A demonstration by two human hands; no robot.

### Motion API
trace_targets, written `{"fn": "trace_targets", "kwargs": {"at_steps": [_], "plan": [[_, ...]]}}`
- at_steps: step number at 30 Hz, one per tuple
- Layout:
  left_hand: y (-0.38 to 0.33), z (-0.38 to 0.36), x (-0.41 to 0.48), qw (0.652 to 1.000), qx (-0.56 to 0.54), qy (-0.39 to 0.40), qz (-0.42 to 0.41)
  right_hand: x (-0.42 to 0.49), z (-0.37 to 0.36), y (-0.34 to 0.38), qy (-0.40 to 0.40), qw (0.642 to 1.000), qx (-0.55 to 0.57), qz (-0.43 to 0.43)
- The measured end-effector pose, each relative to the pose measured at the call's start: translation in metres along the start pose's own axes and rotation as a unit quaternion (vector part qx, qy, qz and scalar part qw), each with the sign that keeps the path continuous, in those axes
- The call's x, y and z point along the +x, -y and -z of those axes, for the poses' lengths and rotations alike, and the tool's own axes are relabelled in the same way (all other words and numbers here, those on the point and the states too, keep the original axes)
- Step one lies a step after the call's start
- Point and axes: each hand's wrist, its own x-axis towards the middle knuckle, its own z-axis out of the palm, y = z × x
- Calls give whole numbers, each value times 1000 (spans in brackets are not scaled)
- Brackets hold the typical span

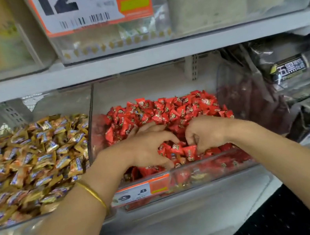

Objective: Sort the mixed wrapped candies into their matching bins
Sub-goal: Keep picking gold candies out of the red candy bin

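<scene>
Both hands work inside the middle bin (221,169), knuckles up, fingers curled toward each other. The left hand (149,147) cups a clump of red candies (177,149) against its palm, and the right hand (206,133) hooks into the same clump from the opposite side. The clump lies directly between the hands, touching both. I cannot tell whether a stray wrapper is among them. The gold candies (25,161) fill the neighbouring bin (24,229), out beyond the left hand, so that hand is probably the nearer one for carrying any misfit across.
</scene>
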Motion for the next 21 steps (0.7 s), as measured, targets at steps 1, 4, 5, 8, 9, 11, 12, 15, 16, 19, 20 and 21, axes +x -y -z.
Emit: {"fn": "trace_targets", "kwargs": {"at_steps": [1, 4, 5, 8, 9, 11, 12, 15, 16, 19, 20, 21], "plan": [[1, 0, 3, 1000, 10, -9, 14, 2, 1, -8, -43, 999, -22, -21], [2, 2, 11, 997, 43, -52, 39, -4, 11, -23, -180, 981, -19, -67], [1, 3, 12, 996, 47, -70, 40, -9, 14, -23, -210, 976, 28, -55], [-2, 9, 11, 994, -10, -106, 21, -23, 17, -12, -122, 953, 275, 28], [-5, 11, 10, 993, -37, -109, 4, -27, 15, -5, -55, 948, 309, 49], [-11, 10, 9, 996, -39, -77, -26, -26, 7, 2, 38, 960, 271, 61], [-13, 7, 8, 998, -13, -48, -31, -23, 4, 3, 57, 972, 222, 56], [-9, 2, 9, 999, 39, 1, -15, -15, 3, 6, 109, 991, 77, 29], [-6, 1, 8, 999, 33, 0, -11, -13, 3, 7, 134, 989, 53, 31], [0, 3, 6, 1000, 11, -5, -10, -11, 3, 8, 170, 983, 44, 43], [1, 3, 6, 1000, 5, -8, -11, -11, 2, 8, 175, 982, 49, 50], [1, 4, 6, 1000, 0, -12, -10, -11, 2, 8, 177, 981, 56, 55]]}}
